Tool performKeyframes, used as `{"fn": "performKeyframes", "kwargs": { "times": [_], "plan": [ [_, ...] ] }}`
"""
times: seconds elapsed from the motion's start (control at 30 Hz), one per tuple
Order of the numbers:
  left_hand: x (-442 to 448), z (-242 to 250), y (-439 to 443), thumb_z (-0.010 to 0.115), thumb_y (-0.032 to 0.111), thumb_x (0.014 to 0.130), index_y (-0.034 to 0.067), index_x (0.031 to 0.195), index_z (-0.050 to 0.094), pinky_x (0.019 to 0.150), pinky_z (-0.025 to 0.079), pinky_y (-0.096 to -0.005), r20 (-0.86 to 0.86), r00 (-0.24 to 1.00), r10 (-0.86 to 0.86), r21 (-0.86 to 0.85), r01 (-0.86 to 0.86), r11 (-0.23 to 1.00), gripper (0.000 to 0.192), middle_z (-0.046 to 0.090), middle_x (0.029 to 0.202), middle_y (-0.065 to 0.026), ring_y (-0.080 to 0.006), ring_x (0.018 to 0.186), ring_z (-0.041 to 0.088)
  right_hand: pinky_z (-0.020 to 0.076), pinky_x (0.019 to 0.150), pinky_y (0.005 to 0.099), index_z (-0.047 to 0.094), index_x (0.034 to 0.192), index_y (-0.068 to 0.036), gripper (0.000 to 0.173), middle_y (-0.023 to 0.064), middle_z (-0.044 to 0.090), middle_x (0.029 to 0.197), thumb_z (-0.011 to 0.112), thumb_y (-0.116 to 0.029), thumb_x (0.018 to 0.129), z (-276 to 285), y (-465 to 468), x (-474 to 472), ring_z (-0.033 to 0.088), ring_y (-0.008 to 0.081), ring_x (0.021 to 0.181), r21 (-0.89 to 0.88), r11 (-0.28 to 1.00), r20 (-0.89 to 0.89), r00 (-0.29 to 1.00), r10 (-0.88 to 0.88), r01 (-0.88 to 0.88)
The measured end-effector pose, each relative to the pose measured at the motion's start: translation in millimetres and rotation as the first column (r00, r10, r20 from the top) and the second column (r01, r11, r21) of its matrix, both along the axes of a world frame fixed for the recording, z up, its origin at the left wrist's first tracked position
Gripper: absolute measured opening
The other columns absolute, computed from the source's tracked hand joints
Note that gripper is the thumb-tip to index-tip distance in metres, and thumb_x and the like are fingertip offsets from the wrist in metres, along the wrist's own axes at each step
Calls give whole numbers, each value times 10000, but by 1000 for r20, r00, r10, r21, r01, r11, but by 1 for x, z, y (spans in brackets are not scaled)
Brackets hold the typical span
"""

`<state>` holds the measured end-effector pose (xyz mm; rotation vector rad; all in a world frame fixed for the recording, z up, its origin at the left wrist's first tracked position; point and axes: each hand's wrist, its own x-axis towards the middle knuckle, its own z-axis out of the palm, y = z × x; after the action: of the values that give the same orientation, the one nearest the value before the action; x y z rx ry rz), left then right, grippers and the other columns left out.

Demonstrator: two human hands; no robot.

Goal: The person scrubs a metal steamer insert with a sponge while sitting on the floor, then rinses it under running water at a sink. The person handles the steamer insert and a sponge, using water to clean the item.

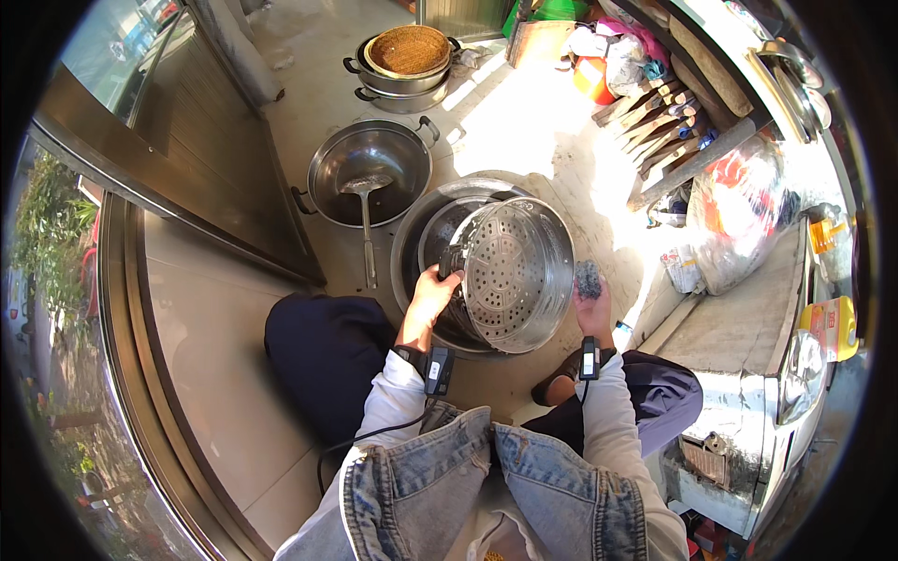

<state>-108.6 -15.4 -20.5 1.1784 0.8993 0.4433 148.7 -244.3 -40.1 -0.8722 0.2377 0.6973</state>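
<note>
My left hand (429, 298) grips the side handle of a stainless steel steamer pot (506, 280) with a perforated bottom. The steamer is tilted on its side over a wide metal basin (410, 245) on the floor. Inside the basin, partly hidden behind the steamer, sits another round metal vessel (436, 235). In my right hand (595, 308) is a grey steel-wool scouring pad (588, 280), just beside the steamer's right rim. Wet-looking streaks mark the steamer's inner wall.
A wok (330, 168) holding a metal spatula (367, 231) lies beyond the basin to the left. Farther back are stacked steamer pots (410, 104) topped by a woven basket (409, 50). Split firewood (656, 133) and a stuffed plastic bag (736, 210) line the right; a metal door (203, 161) stands left.
</note>
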Motion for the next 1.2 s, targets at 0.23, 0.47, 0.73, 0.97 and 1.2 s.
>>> {"fn": "performKeyframes", "kwargs": {
  "times": [0.23, 0.47, 0.73, 0.97, 1.2],
  "plan": [
    [5, 62, 0, 695, 229, 833, 68, 961, 655, 600, 454, -212, 157, 976, 149, -335, -90, 938, 209, 650, 848, 6, -79, 721, 582, 483, 810, 324, 569, 1083, -84, 268, 53, 642, 1031, 509, -287, 918, 31, -27, 42, 610, 205, 912, -69, 990, 124, 983, 134, -126],
    [12, 163, 32, 646, 167, 861, 32, 1152, 613, 946, 372, -267, 367, 929, -40, -29, 54, 998, 322, 638, 1102, -33, -119, 1015, 561, 496, 706, 331, 549, 1066, -81, 299, 44, 628, 945, 566, -315, 881, 75, -29, 67, 612, 176, 808, -420, 853, 203, 884, 422, -310],
    [27, 197, 75, 612, 198, 884, 26, 1208, 571, 987, 349, -310, 455, 890, 40, 159, -126, 979, 369, 605, 1176, -53, -151, 1105, 528, 507, 650, 317, 503, 1085, -54, 389, 62, 593, 925, 568, -378, 879, 30, 11, 13, 586, 153, 783, -709, 513, 35, 703, 711, -484],
    [51, 177, 92, 579, 241, 907, -17, 1279, 487, 1035, 327, -324, 534, 828, 173, 88, -258, 962, 462, 536, 1280, -92, -181, 1188, 485, 301, 1034, 454, 250, 1401, -39, 694, 260, 280, 1416, 573, -362, 878, 107, 22, 24, 308, 341, 1315, -847, 386, 233, 397, 888, -365],
    [83, 139, 115, 549, 305, 924, 70, 811, 506, 1092, 258, -416, 490, 828, 272, 25, -325, 945, 264, 430, 1378, -156, -269, 1306, 362, 116, 1086, 560, 219, 1440, -107, 735, 246, 128, 1489, 607, -284, 841, 197, 39, 67, 91, 388, 1396, -956, 295, 294, -66, 953, 1]
  ]
}}
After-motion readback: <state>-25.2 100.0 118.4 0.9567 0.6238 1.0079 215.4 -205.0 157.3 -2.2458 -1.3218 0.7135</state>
